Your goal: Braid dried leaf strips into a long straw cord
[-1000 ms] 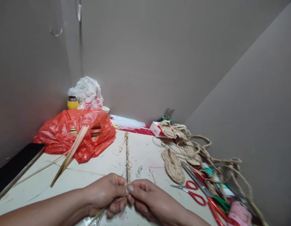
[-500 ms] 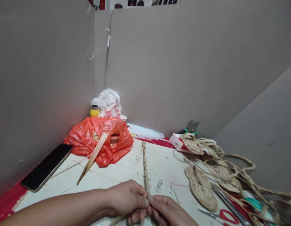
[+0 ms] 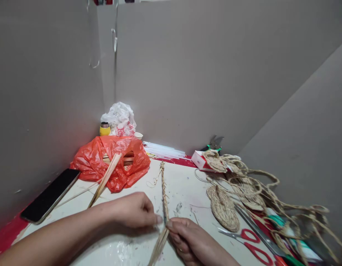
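Observation:
A thin braid of dry straw (image 3: pixel 163 192) lies lengthwise on the table, its knotted end pointing away from me. My right hand (image 3: pixel 187 236) pinches it between thumb and fingers near its close end. Loose flat straw strands (image 3: pixel 159 246) fan down from that pinch toward me. Just left of the braid is my left hand (image 3: pixel 139 211), fingers curled in and thumb tip close to the braid. Whether anything sits between those fingers is hidden. Right of my right hand lie a coiled straw sole-shaped piece (image 3: pixel 223 208) and red-handled scissors (image 3: pixel 251 240).
A red plastic bag (image 3: pixel 89 159) with straw strips (image 3: pixel 107 177) stands at left, beside a black phone (image 3: pixel 50 195). Behind are a white bag (image 3: pixel 119 116), a yellow jar (image 3: pixel 104 129) and white sticks (image 3: pixel 163 150). Braided cord (image 3: pixel 259 188) and pruning shears (image 3: pixel 215 144) lie right. Grey panels (image 3: pixel 173 74) enclose the table.
My left hand has come off the pinch point and moved up and left. My right hand keeps the braid, and the loose strands now show below it. The view has shifted slightly right.

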Available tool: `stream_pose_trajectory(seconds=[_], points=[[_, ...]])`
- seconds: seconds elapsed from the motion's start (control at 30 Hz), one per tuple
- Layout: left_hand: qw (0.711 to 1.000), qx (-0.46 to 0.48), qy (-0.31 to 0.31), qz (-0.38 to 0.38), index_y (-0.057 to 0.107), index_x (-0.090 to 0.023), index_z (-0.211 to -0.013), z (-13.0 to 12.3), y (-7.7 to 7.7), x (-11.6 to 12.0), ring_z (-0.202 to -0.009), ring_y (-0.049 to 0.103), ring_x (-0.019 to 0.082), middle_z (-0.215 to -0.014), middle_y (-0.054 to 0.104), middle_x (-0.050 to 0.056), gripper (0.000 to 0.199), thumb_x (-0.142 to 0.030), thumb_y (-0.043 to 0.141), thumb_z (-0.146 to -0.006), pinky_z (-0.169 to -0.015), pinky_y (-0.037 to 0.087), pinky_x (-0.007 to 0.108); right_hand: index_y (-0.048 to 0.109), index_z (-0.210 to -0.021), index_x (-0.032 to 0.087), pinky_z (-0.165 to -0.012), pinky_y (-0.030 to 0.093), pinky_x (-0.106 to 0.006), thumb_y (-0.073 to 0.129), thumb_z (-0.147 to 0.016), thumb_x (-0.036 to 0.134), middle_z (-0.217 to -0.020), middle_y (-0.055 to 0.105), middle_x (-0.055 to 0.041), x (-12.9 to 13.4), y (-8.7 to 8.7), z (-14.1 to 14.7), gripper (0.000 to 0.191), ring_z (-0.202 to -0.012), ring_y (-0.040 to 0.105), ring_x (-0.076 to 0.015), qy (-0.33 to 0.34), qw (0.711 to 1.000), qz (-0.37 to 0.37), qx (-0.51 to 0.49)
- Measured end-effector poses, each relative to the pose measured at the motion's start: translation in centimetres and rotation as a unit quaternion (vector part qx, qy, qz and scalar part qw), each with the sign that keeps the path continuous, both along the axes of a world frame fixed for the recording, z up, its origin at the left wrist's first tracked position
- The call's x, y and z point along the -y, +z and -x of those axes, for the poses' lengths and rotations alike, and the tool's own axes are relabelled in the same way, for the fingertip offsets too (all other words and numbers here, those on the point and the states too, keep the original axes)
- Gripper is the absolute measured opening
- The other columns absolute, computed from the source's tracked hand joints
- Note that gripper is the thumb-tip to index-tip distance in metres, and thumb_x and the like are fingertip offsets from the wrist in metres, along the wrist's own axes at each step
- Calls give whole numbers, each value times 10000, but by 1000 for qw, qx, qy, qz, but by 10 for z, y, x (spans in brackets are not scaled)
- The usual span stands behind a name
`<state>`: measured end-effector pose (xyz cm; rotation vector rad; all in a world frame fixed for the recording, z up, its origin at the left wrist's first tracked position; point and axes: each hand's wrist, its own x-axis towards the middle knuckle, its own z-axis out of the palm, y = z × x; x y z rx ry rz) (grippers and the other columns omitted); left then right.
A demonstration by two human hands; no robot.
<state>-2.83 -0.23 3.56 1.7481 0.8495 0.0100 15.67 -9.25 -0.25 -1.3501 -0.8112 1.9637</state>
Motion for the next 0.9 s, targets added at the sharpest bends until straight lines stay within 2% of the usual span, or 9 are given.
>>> stream_pose_trajectory(seconds=[0.07,0.13,0.2,0.27,0.4,0.5,0.6,0.67,0.9], points=[[971,-17,100,-217,566,-160,-614,11,9,-17,-512,464,119,-566,547,15,360,-471,503,-783,-491,289,229,374,-573,198,-322,14,-190,525,-799,379,-414,268,105,0,0,0,326,-324,84,-22,5,1000,0,-6],[907,-57,184,-375,573,-171,-654,25,17,-38,-564,490,145,-596,565,27,333,-448,475,-809,-535,279,246,364,-551,196,-320,11,-189,521,-797,367,-405,255,105,-1,0,0,338,-322,80,-21,6,1000,-6,-9],[842,-140,241,-462,573,-180,-695,40,22,-59,-604,512,174,-607,568,39,264,-412,494,-795,-569,268,262,353,-528,195,-318,7,-190,518,-790,368,-391,239,105,-1,0,1,355,-316,79,-20,5,1000,-13,-8],[821,-203,262,-465,544,-176,-656,54,23,-76,-620,516,192,-607,563,54,239,-391,531,-761,-573,253,276,378,-525,192,-316,7,-193,517,-786,367,-385,250,103,-1,0,1,344,-308,89,-19,3,1000,-15,-4],[850,-192,275,-407,522,-169,-613,73,22,-92,-607,496,163,-616,561,39,144,-271,561,-706,-565,255,269,510,-589,165,-317,15,-191,517,-796,368,-384,255,110,-1,-2,0,290,-307,91,-19,-1,999,-31,-9],[883,-106,269,-370,498,-170,-620,75,35,-87,-566,453,120,-584,504,-15,123,-253,538,-701,-542,273,236,558,-622,149,-322,14,-190,542,-791,374,-383,240,118,0,0,0,281,-314,83,-17,1,999,-34,-17],[949,120,234,-174,491,-166,-716,63,55,-66,-549,428,85,-624,470,-45,138,-265,576,-668,-525,316,197,592,-653,135,-325,22,-191,582,-777,380,-396,260,117,1,3,1,275,-323,98,-15,-6,999,-33,-18],[961,197,191,-21,503,-164,-774,46,57,-47,-491,375,53,-613,457,-59,197,-225,606,-619,-481,302,173,615,-683,125,-324,25,-193,600,-769,391,-399,258,119,1,4,3,280,-328,97,-16,-15,999,-42,-22],[955,163,121,217,491,-172,-792,-8,-4,8,-417,357,62,-541,480,-52,273,-139,496,-521,-376,266,165,529,-640,155,-330,27,-195,647,-732,415,-397,275,128,2,3,5,299,-326,102,-13,-59,996,-52,-36]])
